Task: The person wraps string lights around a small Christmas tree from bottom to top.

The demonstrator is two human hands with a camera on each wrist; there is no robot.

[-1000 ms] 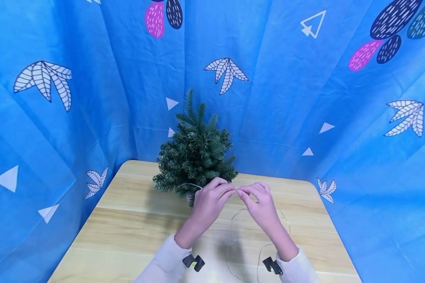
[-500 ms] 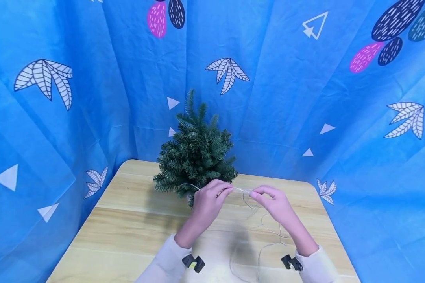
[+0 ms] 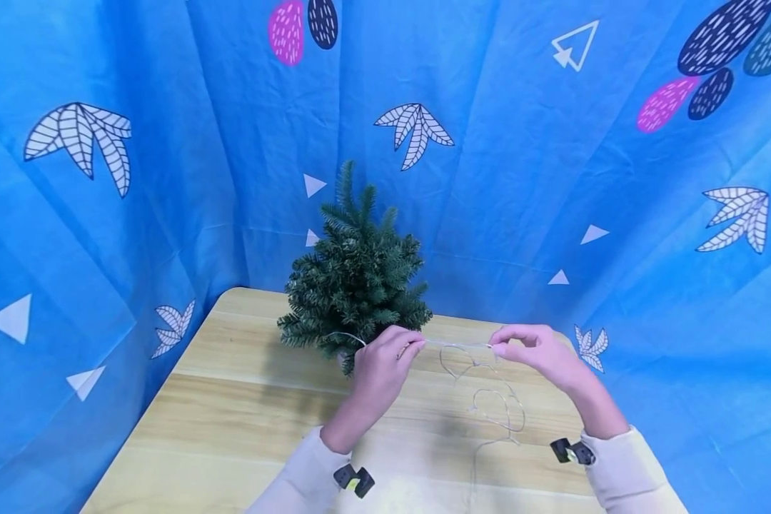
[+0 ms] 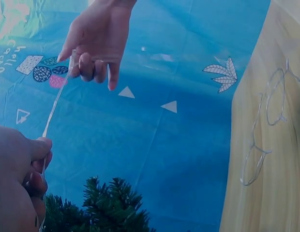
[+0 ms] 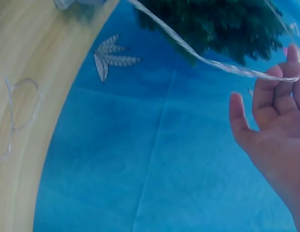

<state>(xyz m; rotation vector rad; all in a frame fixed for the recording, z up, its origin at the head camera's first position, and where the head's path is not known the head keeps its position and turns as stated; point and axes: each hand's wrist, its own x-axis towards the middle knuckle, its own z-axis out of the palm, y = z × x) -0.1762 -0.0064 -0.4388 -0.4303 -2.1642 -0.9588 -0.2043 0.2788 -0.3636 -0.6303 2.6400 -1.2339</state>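
Note:
In the head view, my left hand (image 3: 385, 357) pinches a thin, clear string of fairy lights (image 3: 457, 344) right in front of a small green artificial Christmas tree (image 3: 360, 278). To the right, my right hand (image 3: 542, 357) pinches the same string between thumb and fingertips. A straight, twisted stretch (image 4: 56, 106) spans the gap between both hands in the left wrist view. Part of the string lies across the tree's lower branches. The right wrist view shows the twisted strand (image 5: 208, 61) reaching the right hand's curled fingers. The tree's base is mostly hidden behind the left wrist.
Loose loops of the string (image 4: 284, 92) with short nubs trail over the light wooden table (image 3: 244, 428). A blue patterned curtain (image 3: 488, 214) surrounds the table at the back and both sides. The tree stands near the back edge.
My right hand has moved rightward, away from the left hand, drawing a longer straight stretch of string between them. The loose loops have shifted too. My left hand stays almost where it was.

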